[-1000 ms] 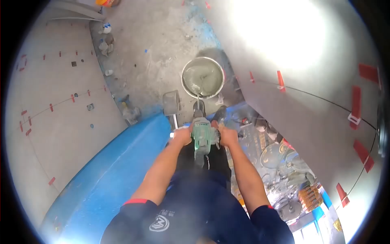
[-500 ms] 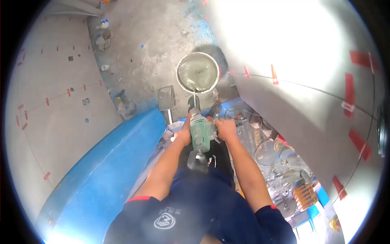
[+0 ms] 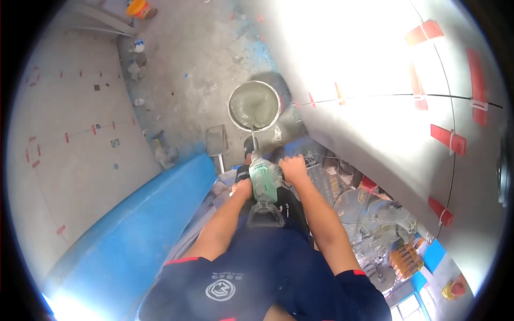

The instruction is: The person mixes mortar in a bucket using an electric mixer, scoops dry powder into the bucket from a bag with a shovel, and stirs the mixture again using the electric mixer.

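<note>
A green power mixer (image 3: pixel 263 181) is held upright in front of my body, its shaft running down into a round bucket (image 3: pixel 231 113) of grey-green wet mix (image 3: pixel 254 105). My left hand (image 3: pixel 243 189) is closed on the mixer's left side. On the other side, my right hand (image 3: pixel 294 169) is wrapped round its side handle, the knuckles facing up. The grips themselves are mostly hidden by my fingers. The mixer's rear loop handle (image 3: pixel 266 214) rests near my waist.
A square trowel-like tool (image 3: pixel 216 140) lies left of the bucket. Blue sheeting (image 3: pixel 134 214) lines the left. Tools and orange-packed items (image 3: pixel 406 261) clutter the right. Tiled panels with red wedges (image 3: pixel 448 139) flank both sides. An orange pail (image 3: pixel 138 8) stands far ahead.
The mixer has tilted and turned in my hands, with its rear loop now showing broadside. The wet mix's surface has changed shape. The camera view has shifted slightly.
</note>
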Demonstrator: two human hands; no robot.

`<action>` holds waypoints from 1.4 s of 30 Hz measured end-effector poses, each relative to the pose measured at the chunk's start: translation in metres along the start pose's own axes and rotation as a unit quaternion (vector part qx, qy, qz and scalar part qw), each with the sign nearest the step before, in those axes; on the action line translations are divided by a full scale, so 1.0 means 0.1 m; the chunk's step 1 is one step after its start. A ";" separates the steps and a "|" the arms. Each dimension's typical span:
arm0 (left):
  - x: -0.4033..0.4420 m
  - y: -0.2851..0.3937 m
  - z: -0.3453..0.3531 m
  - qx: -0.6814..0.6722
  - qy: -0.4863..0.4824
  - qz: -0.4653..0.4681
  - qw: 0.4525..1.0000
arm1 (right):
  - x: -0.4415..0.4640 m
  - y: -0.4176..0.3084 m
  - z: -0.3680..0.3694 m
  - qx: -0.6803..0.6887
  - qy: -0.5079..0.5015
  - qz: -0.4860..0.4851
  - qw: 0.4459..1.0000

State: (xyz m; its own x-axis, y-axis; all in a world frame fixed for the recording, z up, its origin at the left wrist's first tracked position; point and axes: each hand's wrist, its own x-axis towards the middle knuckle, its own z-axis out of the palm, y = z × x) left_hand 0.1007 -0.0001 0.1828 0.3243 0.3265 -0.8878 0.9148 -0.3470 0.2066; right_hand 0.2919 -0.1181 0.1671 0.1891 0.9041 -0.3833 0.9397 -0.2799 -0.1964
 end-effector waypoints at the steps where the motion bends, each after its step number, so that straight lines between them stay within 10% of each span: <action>1: -0.01 -0.01 0.00 -0.056 0.014 0.014 0.998 | 0.02 0.01 0.04 0.007 0.001 0.008 1.000; 12: 0.16 0.01 0.21 -0.635 -0.131 0.089 0.756 | -0.02 -0.03 -0.10 -0.005 -0.002 -0.010 1.000; 25: 0.25 -0.03 0.25 -0.748 -0.181 0.125 0.627 | 0.26 -0.09 -0.07 -0.032 -0.019 -0.028 0.999; 37: 0.17 -0.02 0.20 -0.696 -0.144 0.166 0.683 | 0.40 -0.18 -0.17 -0.064 -0.120 -0.035 0.990; 42: 0.16 0.03 0.17 -0.783 -0.166 0.033 0.599 | 0.47 -0.31 -0.34 -0.093 -0.170 -0.043 0.980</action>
State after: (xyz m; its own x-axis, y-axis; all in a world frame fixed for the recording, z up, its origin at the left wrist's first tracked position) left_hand 0.1046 -0.0112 0.1624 0.5441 0.0744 -0.8357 0.0921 0.9848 0.1476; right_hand 0.2810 -0.0558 0.1858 0.0310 0.7530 -0.6573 0.9898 -0.1147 -0.0848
